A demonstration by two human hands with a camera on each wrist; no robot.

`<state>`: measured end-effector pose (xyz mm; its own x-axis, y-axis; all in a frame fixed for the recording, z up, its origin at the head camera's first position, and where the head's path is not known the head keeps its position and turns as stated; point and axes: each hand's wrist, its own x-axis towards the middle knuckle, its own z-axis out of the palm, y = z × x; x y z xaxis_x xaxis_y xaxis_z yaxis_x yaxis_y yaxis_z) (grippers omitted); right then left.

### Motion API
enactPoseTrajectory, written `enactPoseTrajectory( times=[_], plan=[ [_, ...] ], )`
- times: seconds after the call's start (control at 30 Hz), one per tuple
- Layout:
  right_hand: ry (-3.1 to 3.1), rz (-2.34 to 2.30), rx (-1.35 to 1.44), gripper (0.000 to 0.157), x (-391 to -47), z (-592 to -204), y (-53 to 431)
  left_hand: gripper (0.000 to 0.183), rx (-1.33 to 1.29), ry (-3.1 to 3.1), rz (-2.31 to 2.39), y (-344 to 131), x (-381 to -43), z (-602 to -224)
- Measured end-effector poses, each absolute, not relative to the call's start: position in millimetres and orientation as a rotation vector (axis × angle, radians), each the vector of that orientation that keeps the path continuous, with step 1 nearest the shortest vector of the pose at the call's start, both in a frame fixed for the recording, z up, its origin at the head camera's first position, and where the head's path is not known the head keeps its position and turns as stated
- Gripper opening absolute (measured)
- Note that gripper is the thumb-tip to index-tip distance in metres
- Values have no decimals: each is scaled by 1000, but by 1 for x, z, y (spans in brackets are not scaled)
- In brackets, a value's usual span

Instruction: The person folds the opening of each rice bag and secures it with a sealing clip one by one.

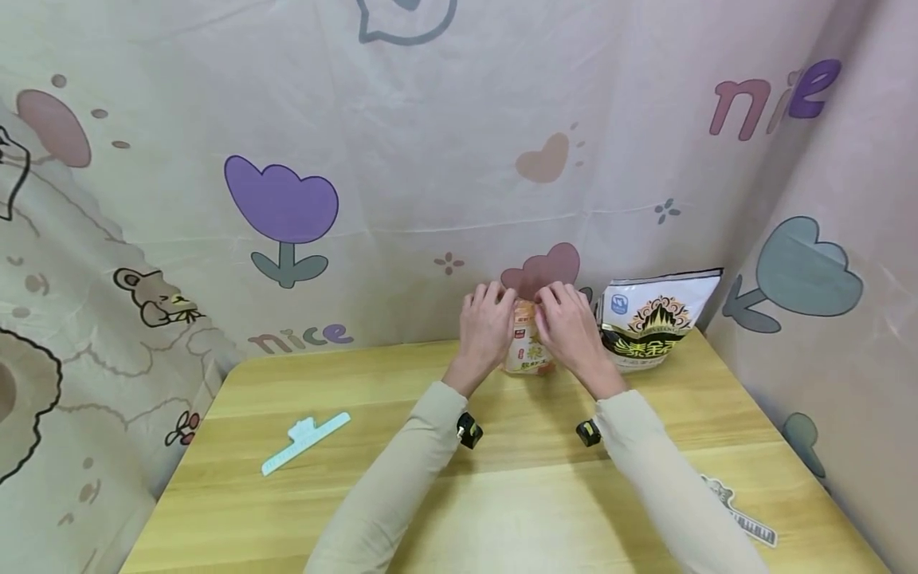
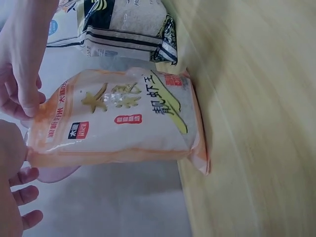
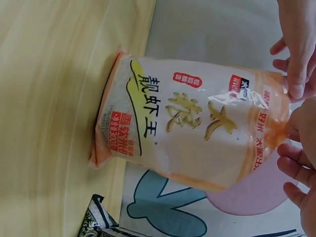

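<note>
An orange and white plastic bag of rice (image 1: 528, 343) stands upright at the back of the table, printed side facing me. My left hand (image 1: 486, 323) pinches its top left corner, thumb and forefinger together. At the top right corner my right hand (image 1: 571, 327) pinches the same edge. Both wrist views show the bag from the front, with the left hand (image 2: 12, 182) and right hand (image 3: 303, 158) along its top. Beside it on the right leans a larger white and black bag (image 1: 649, 319), touched by neither hand.
A pale blue sealing clip (image 1: 304, 441) lies on the left of the wooden table (image 1: 387, 375). A grey and white clip with a piano-key pattern (image 1: 753, 526) lies at the right, partly under my sleeve. A printed curtain (image 1: 402, 159) hangs close behind the bags.
</note>
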<state>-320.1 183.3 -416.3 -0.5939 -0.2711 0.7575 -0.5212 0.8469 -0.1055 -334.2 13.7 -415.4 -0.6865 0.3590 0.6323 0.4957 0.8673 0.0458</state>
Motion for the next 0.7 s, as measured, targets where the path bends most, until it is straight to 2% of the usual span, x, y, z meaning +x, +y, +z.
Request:
enactPoseTrajectory(
  times=[0.2, 0.7],
  plan=[
    [-2220, 423, 617, 6, -316, -418, 182, 12, -615, -2366, -312, 14, -333, -419],
    [-2193, 452, 665, 8, -290, -426, 163, 14, -643, -2293, -292, -9, -300, -428]
  ],
)
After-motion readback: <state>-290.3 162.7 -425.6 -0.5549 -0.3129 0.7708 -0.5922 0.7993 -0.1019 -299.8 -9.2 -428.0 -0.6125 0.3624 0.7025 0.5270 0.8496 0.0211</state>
